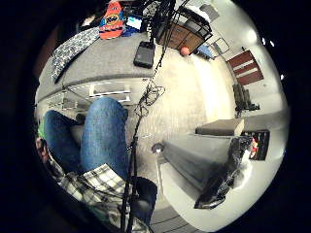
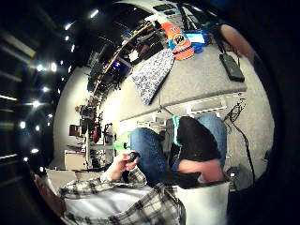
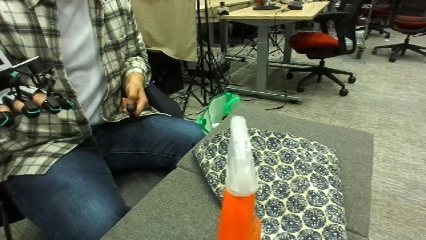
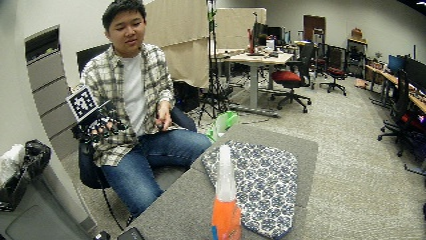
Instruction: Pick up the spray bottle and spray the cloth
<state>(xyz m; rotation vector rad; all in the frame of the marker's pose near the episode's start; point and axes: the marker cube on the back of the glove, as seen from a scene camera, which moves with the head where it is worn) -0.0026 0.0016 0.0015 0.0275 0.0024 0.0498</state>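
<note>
A person in a plaid shirt and blue jeans sits in a chair at the left of the outside view, beside a grey tabletop [image 3: 173, 210] that runs from the lower centre toward the right of the frame. The gloved right hand [image 3: 26, 102] is raised at the far left edge of the frame, level with the person's chest and well apart from the tabletop. Its fingers are loosely curled and grasp nothing. In the wide outside view the same hand [image 4: 100, 129] hangs at the person's side, over the thigh.

The spray bottle [image 3: 238, 195] stands upright at the bottom centre of the frame, nearest the camera, with an orange body and a pale translucent neck and nozzle. It rests on the tabletop just beside the near edge of the cloth [image 3: 286, 185]; I cannot tell whether the two touch. The cloth, white with a dark blue round pattern, lies flat on the tabletop, spreading from the centre to the lower right.

The person's bare hand [image 3: 135, 95] rests on the lap, at centre left, pinching a small dark object. A green bag [image 3: 219, 111] sits on the carpet beyond the far edge of the tabletop.
</note>
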